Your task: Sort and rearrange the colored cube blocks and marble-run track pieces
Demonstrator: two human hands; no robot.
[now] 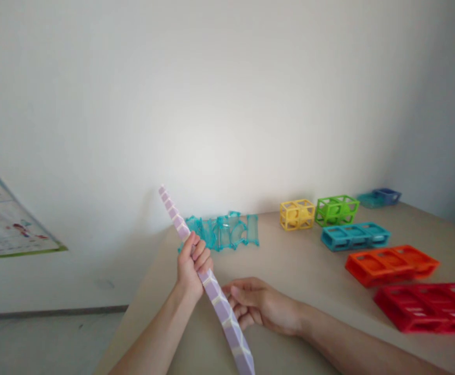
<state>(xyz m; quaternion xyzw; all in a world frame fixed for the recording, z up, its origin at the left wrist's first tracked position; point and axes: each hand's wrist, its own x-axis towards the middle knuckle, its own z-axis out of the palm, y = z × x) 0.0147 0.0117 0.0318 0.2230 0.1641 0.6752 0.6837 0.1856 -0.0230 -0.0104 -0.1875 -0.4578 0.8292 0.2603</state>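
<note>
My left hand (195,264) is wrapped around a long lilac bar with white lines (222,308). The bar slants from the upper left down to the lower edge of the view, its near end cut off. Just right of the lower part of the bar is my right hand (264,304), its fingers loosely bent and apart. Some of its fingertips come up against or behind the bar, and I cannot tell whether they touch it. No object shows in that hand.
Translucent teal plastic pieces (227,232) lie by the wall on the table (285,265). Rightward stand yellow (296,214), green (336,210), blue (355,236), orange (391,264) and red (432,307) plastic frames. A dark blue tray (387,196) is in the far corner; a poster (10,219) hangs left.
</note>
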